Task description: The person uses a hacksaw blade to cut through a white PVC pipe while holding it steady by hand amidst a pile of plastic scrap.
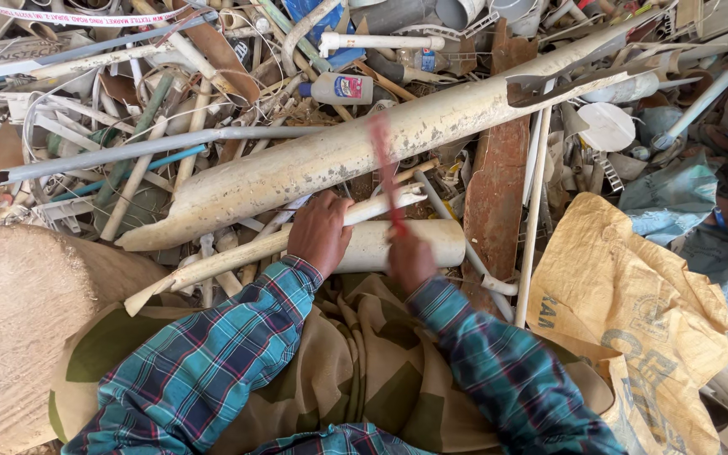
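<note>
My left hand (pixel 320 232) presses down on a thin cream-coloured pipe (pixel 238 257) that lies slantwise over a short, wider white pipe piece (pixel 414 240). My right hand (pixel 410 257) grips a narrow red tool (pixel 385 164), blurred by motion, raised above the pipes. Both sleeves are blue-green plaid. A camouflage-patterned cloth (pixel 355 371) covers my lap below the hands.
A long dirty white pipe (pixel 364 147) crosses the scrap heap diagonally behind my hands. Around it lie several thin pipes, a white plastic bottle (pixel 339 88), a rusty brown plank (pixel 499 194), a yellow woven sack (pixel 625 303) on the right and a tan sack (pixel 18 320) on the left.
</note>
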